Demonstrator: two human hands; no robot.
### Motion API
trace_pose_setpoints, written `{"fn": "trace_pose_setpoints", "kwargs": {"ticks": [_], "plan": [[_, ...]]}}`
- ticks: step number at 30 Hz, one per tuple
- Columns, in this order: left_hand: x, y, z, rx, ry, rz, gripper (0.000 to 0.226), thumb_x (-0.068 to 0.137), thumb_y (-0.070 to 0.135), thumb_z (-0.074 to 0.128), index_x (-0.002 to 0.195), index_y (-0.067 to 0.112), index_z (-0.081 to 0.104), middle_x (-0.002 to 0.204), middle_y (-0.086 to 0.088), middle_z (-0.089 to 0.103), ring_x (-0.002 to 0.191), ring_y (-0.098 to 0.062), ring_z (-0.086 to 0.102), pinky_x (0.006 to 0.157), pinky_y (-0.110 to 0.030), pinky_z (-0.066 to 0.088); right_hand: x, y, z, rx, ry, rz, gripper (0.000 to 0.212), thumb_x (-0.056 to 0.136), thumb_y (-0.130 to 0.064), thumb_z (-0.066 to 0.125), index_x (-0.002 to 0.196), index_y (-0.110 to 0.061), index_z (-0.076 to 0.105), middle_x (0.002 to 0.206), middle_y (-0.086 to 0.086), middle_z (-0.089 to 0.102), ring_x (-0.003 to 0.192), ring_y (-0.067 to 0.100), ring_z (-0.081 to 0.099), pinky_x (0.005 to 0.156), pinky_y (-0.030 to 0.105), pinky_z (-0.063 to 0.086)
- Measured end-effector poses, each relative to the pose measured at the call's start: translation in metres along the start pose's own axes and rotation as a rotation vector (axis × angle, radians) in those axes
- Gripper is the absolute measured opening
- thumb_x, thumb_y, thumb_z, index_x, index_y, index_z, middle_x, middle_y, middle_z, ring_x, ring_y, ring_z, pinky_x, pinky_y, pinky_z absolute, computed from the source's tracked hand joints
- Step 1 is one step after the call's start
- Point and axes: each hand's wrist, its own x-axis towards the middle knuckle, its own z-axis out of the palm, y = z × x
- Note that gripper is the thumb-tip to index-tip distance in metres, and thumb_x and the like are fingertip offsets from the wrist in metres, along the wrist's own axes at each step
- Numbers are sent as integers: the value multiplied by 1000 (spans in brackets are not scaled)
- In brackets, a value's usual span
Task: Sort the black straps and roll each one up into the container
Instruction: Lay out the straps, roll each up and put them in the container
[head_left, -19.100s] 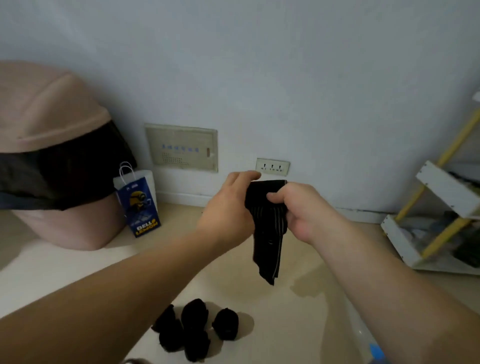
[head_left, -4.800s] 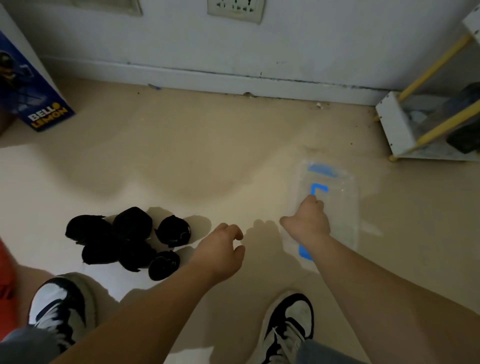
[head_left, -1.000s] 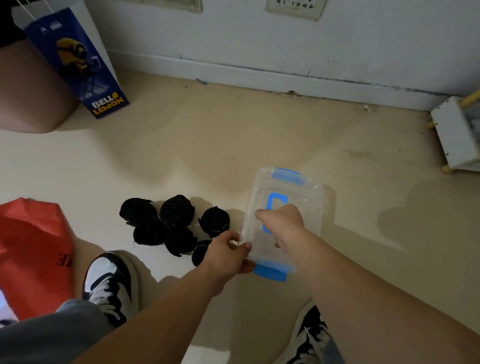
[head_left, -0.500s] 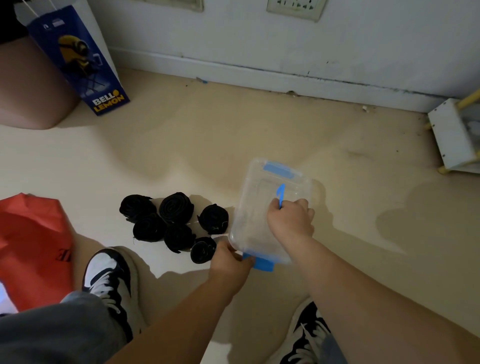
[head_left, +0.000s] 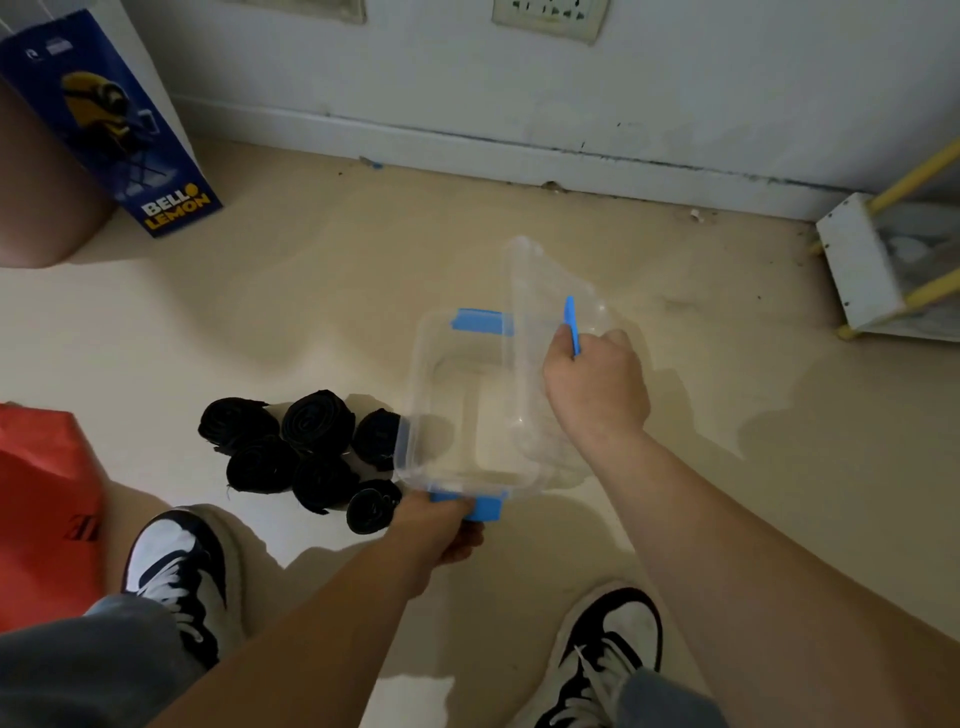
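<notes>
Several rolled black straps (head_left: 306, 452) lie in a cluster on the beige floor, just left of a clear plastic container (head_left: 441, 415) with blue clips. My left hand (head_left: 441, 527) grips the container's near end by its blue latch. My right hand (head_left: 597, 387) holds the clear lid (head_left: 545, 312) by its blue handle, tilted up and off to the container's right side. The container is open and looks empty inside.
A blue "Bello Lemon" paper bag (head_left: 109, 119) leans at the back left by the wall. A red bag (head_left: 41, 509) lies at the left edge. A white and yellow rack (head_left: 883, 265) stands at the right. My two sneakers (head_left: 182, 571) are near the bottom.
My right hand has lifted the lid off the container and swung it up to the right. My left hand still holds the near blue latch.
</notes>
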Motion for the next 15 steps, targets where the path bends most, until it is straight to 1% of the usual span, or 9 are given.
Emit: {"fn": "trace_pose_setpoints", "kwargs": {"ticks": [2, 3, 5, 7, 9, 11, 13, 15], "plan": [[2, 4, -3, -32, 23, -8, 33, 101, 14, 65, 133, 10, 55, 110, -19, 71, 84, -28, 74, 60, -35, 58, 5, 20, -10, -142, 25, -21, 49, 110, -45, 38, 117, -12, 75, 120, 16, 54, 118, 41, 55, 92, 44, 45], [2, 6, -5, -44, 34, -11, 35, 101, 13, 64, 134, 11, 53, 115, -18, 69, 88, -29, 74, 62, -37, 58, 6, 34, -12, -193, 19, -1, 50, 110, -46, 38, 123, -12, 73, 125, 17, 53, 121, 41, 54, 95, 45, 45], [1, 8, -11, -56, 73, 2, 37, 100, 10, 63, 135, 11, 53, 117, -16, 66, 94, -30, 73, 66, -40, 59, 4, 63, -11, -254, -32, 72, 51, 111, -48, 36, 130, -14, 69, 130, 18, 51, 125, 41, 51, 99, 46, 44], [-1, 7, -19, -63, 157, 38, 36, 98, 9, 62, 133, 10, 55, 115, -15, 66, 95, -30, 74, 68, -41, 60, 0, 87, -3, -284, -113, 146, 52, 112, -49, 33, 137, -16, 63, 135, 16, 47, 129, 39, 48, 102, 46, 43], [-4, 6, -24, -50, 253, 106, 31, 99, 15, 62, 128, 10, 56, 111, -17, 68, 88, -31, 75, 67, -42, 61, -3, 100, 7, -270, -182, 214, 51, 113, -48, 29, 142, -18, 56, 139, 16, 45, 131, 38, 46, 103, 47, 41], [-9, 7, -26, -31, 303, 185, 30, 100, 20, 62, 127, 12, 53, 107, -17, 69, 80, -33, 76, 66, -43, 63, -4, 107, 19, -212, -225, 270, 48, 113, -46, 28, 144, -18, 52, 142, 17, 43, 132, 39, 46, 106, 48, 40], [-11, 9, -25, 25, 298, 257, 35, 102, 22, 61, 135, 20, 49, 109, -14, 69, 79, -32, 77, 67, -45, 64, 0, 109, 30, -110, -250, 348, 46, 111, -45, 33, 142, -18, 51, 143, 19, 42, 132, 42, 46, 109, 47, 39], [-10, 10, -23, 142, 317, 311, 47, 104, 24, 58, 149, 21, 44, 114, -13, 69, 80, -28, 77, 69, -44, 64, 6, 105, 36, 3, -248, 427, 45, 109, -44, 40, 141, -16, 52, 147, 20, 41, 133, 43, 46, 112, 45, 41]]}}
